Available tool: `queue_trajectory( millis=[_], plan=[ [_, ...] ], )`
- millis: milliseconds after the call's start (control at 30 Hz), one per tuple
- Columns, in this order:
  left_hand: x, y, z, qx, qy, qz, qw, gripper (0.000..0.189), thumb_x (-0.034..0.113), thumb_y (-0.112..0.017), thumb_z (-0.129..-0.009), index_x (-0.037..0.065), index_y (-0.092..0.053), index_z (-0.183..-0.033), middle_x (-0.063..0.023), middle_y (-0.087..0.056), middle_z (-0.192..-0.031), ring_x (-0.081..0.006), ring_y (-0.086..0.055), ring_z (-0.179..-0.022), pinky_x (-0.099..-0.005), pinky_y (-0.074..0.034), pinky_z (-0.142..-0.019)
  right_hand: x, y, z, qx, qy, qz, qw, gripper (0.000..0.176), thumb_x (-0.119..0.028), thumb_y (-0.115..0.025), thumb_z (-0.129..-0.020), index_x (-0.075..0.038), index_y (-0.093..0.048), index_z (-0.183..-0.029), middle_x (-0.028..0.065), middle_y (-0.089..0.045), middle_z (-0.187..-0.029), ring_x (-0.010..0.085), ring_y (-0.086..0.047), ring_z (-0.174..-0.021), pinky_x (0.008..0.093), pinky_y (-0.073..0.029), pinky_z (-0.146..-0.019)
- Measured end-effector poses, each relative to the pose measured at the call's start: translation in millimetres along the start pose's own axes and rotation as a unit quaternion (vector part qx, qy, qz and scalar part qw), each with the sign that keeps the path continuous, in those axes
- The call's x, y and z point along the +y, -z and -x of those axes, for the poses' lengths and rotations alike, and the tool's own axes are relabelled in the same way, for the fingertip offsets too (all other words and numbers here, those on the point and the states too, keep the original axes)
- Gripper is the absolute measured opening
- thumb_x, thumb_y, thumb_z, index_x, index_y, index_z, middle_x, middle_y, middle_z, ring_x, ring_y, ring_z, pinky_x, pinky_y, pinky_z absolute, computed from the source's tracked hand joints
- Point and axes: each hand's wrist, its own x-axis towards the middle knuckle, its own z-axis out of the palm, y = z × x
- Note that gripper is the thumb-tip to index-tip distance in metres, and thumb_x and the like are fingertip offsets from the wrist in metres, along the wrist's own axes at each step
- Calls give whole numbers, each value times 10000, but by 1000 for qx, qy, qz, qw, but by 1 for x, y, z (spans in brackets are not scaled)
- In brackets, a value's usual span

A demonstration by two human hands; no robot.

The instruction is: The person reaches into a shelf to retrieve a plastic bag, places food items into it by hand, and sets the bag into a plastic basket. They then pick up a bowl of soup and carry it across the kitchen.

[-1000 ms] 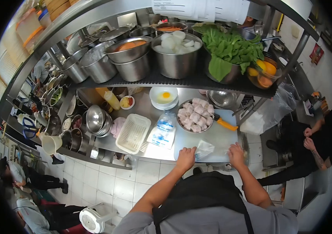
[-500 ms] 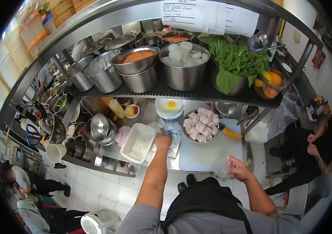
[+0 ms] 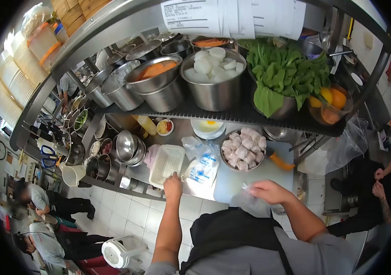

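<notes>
Two hands: right hand pinches clear bag; left hand, fingers curled, at white basket's 5 o'clock, grip unclear. Bowl of pale pieces at right's 11 o'clock.

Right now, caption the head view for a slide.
Left hand at the white basket, right hand holding a plastic bag near a bowl of pale meat pieces.

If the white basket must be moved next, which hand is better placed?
Probably the left hand; it is at the white basket, while the right hand holds a plastic bag farther away.
</notes>
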Motion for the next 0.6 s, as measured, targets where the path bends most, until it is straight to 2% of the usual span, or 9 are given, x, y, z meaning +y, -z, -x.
queue_trajectory(
  millis=[67, 100, 167, 200, 267, 333, 467, 533, 600],
  plan=[
    [20, 24, 5, 132, -37, 28, 990, 377, 255, -642, -896, 63, -616, -1219, -152, -673, -984, -368, -626, -944, -495, -478, -867, 18, 0, -36, -21, -7, 5, 1000, 202, -191, -625, -971, -1, -622, -904, 9, -643, -821, 99, -583, -739, 266, -475, -664],
    [34, 42, 8, 233, -82, 71, 966, 338, 241, -660, -905, 39, -634, -1175, -130, -689, -888, -332, -650, -812, -445, -506, -779, 14, -9, -50, 22, -37, -51, 998, 182, -169, -636, -962, 4, -620, -909, 25, -653, -836, 95, -596, -755, 260, -487, -680],
    [81, 94, 37, 48, -12, 400, 915, 303, 248, -671, -916, 18, -646, -1111, -126, -682, -783, -266, -649, -709, -382, -510, -671, 8, -26, -76, 74, -72, -120, 987, 167, -146, -642, -955, 17, -622, -928, 49, -668, -858, 96, -615, -778, 255, -505, -704],
    [99, 106, 56, 6, -34, 485, 874, 284, 256, -699, -908, 15, -647, -1049, -123, -661, -712, -215, -634, -627, -345, -499, -604, 10, -33, -87, 81, -79, -134, 985, 170, -145, -636, -959, 24, -625, -942, 56, -672, -865, 100, -622, -784, 256, -511, -713],
    [135, 139, 89, -33, -128, 423, 896, 250, 197, -741, -868, 31, -639, -1025, -106, -647, -698, -195, -634, -627, -335, -502, -617, 14, -43, -104, 87, -61, -158, 982, 175, -142, -623, -965, 32, -631, -969, 59, -676, -868, 105, -630, -787, 259, -515, -722],
    [140, 130, 86, -8, -77, 432, 899, 205, 171, -723, -874, 34, -646, -1006, -86, -636, -684, -172, -613, -614, -319, -490, -601, 20, -50, -116, 86, -15, -181, 980, 179, -141, -609, -970, 34, -637, -997, 49, -675, -859, 108, -630, -782, 261, -512, -721],
    [112, 115, 63, 9, -3, 488, 873, 115, 123, -623, -936, 10, -637, -955, -52, -639, -701, -121, -583, -624, -295, -462, -574, 24, -40, -124, 122, 25, -68, 990, 167, -120, -582, -968, 28, -643, -1015, 34, -675, -833, 108, -616, -745, 271, -501, -697],
    [115, 118, 54, -10, 113, 740, 663, 148, 142, -605, -962, 8, -585, -1023, -21, -623, -713, -94, -559, -632, -274, -441, -565, 19, -40, -123, 135, 45, 45, 989, 161, -149, -612, -936, -2, -645, -993, 64, -651, -760, 130, -604, -679, 301, -482, -621],
    [118, 134, 49, -51, 147, 820, 550, 166, 142, -606, -966, 22, -550, -1065, -7, -609, -746, -88, -555, -647, -266, -447, -567, 14, -43, -117, 151, 50, 158, 974, 172, -173, -636, -912, -17, -643, -983, 86, -632, -712, 153, -603, -644, 324, -471, -589]
  ],
)
